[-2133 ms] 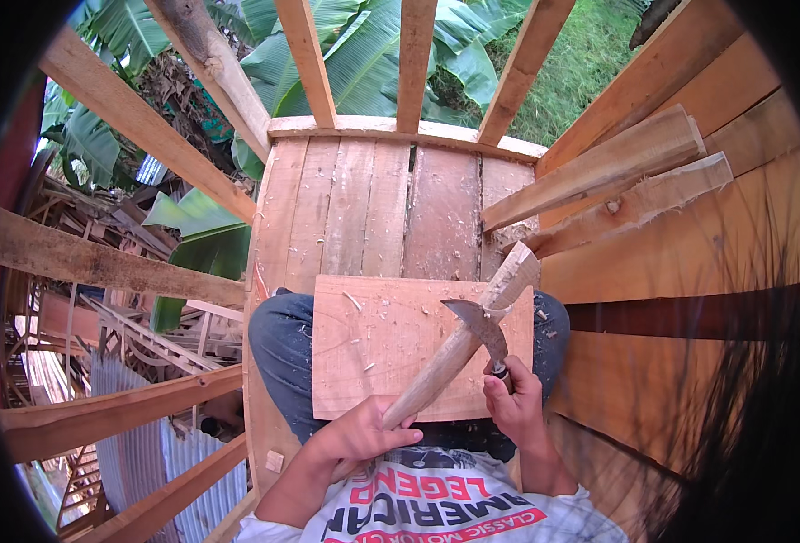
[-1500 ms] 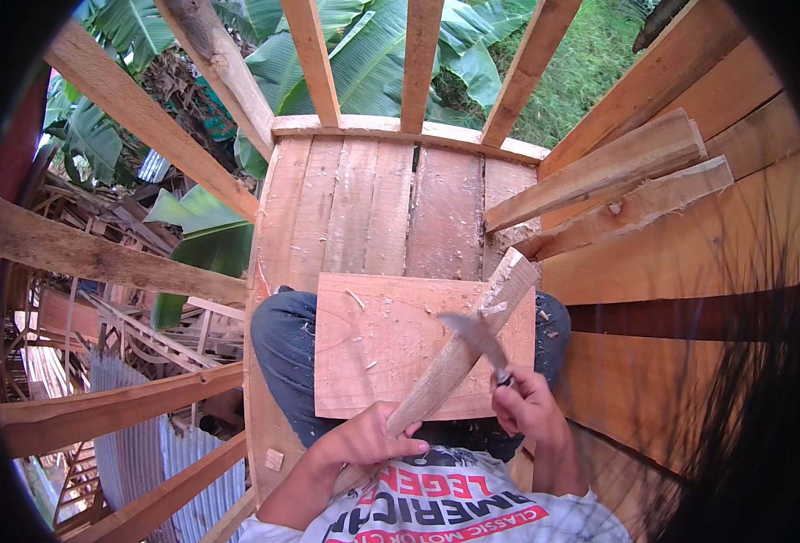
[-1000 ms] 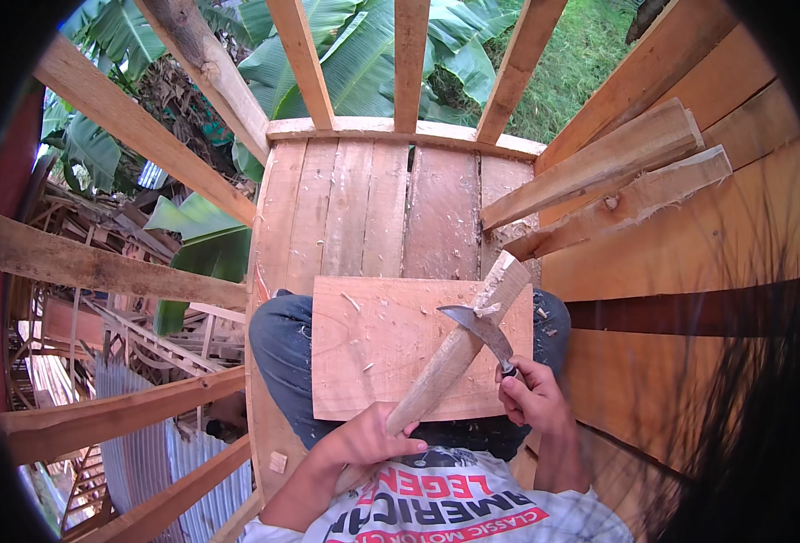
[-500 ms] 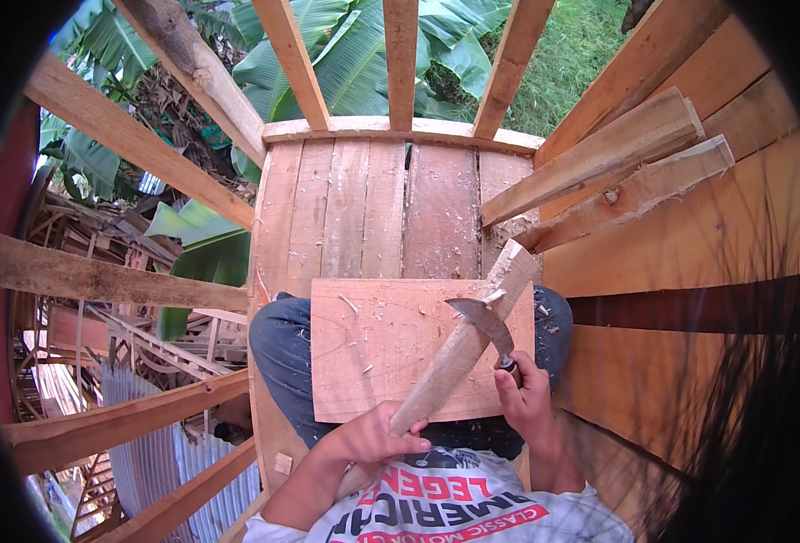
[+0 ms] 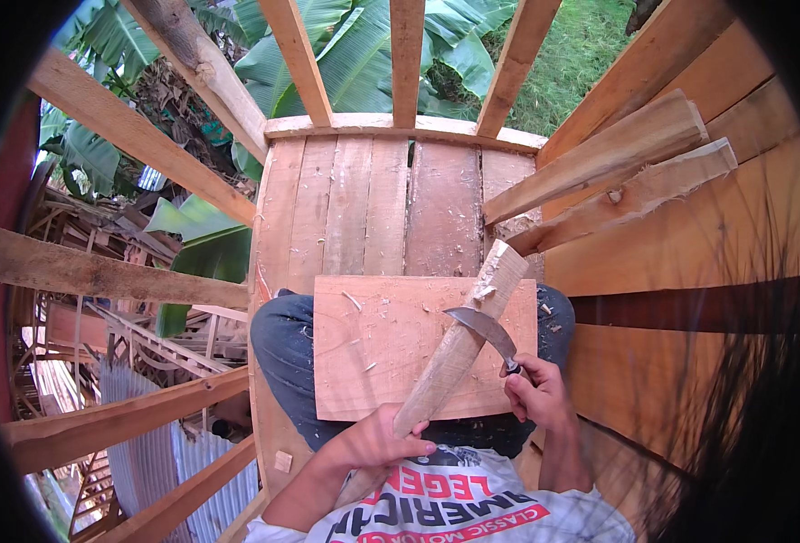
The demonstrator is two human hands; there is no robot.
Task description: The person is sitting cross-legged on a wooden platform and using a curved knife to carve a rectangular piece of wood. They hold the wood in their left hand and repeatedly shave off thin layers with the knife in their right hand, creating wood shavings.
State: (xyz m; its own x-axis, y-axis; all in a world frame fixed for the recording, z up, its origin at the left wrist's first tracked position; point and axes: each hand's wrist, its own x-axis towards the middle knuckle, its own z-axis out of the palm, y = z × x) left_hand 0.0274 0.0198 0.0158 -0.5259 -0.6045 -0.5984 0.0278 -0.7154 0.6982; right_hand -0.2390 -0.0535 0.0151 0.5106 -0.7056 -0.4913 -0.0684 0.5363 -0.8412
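A long wooden stick (image 5: 454,355) slants across my lap, its lower end near my shirt and its upper end pointing away to the right. Around its lower part, my left hand (image 5: 391,438) is closed. In my right hand (image 5: 537,391) is the handle of a knife with a curved, hooked blade (image 5: 486,328). That blade lies across the stick's upper half; whether it bites into the wood I cannot tell. Raised shavings cling to the stick above the blade. Under the stick, a flat wooden board (image 5: 355,344) rests on my legs, with small chips scattered on it.
Two rough wooden pieces (image 5: 608,154) lean against the plank wall (image 5: 671,235) on the right. Beyond my legs is a plank floor (image 5: 345,199) dotted with shavings. Wooden slats (image 5: 110,267) form an open railing at the left and front, with banana leaves (image 5: 364,63) outside.
The knife and my right hand have shifted slightly down and right. The stick's upper end has swung a little to the left. My left hand keeps its hold.
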